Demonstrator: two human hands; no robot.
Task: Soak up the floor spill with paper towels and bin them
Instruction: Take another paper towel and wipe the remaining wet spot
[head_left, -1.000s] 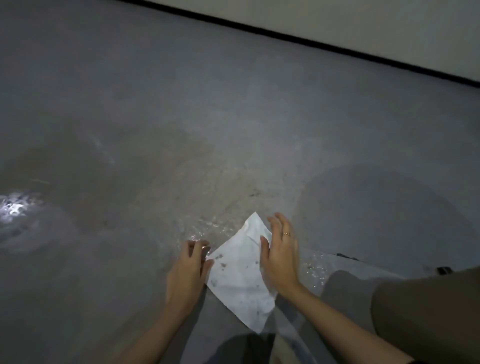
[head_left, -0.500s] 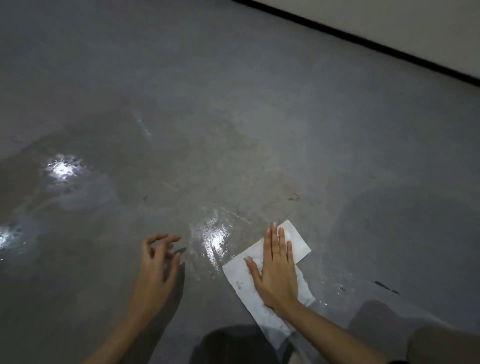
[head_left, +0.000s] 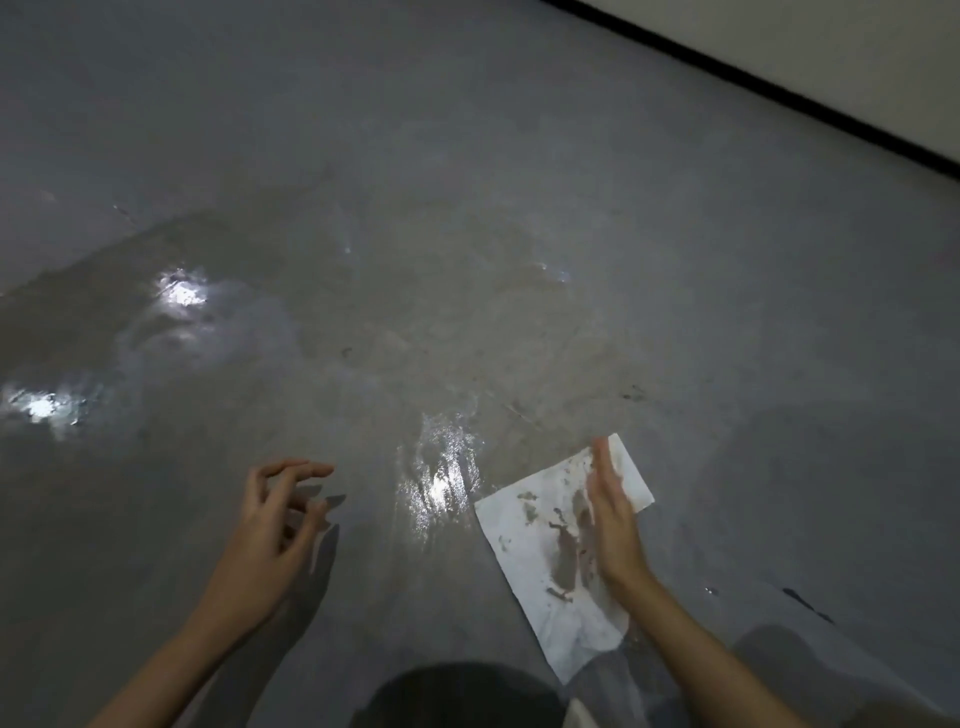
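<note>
A white paper towel (head_left: 540, 561) lies flat on the grey floor, blotched with brown-grey wet stains. My right hand (head_left: 610, 525) stands on its edge over the towel's right side, fingers straight and together, holding nothing. My left hand (head_left: 275, 519) hovers above the floor to the left, fingers curled and apart, empty. Between the hands a glossy wet patch of the spill (head_left: 441, 478) shines. The wider spill (head_left: 322, 332) darkens the floor ahead and to the left.
A pale wall with a black skirting strip (head_left: 779, 88) runs across the far right. Bright light reflections (head_left: 179, 291) show on the wet floor at left. Small dark marks (head_left: 805, 603) lie on the floor at right. No bin is in view.
My left hand let go of the towel and lifted off to the left. My right hand slid the towel rightward, then tipped from flat onto its edge, uncovering the stains.
</note>
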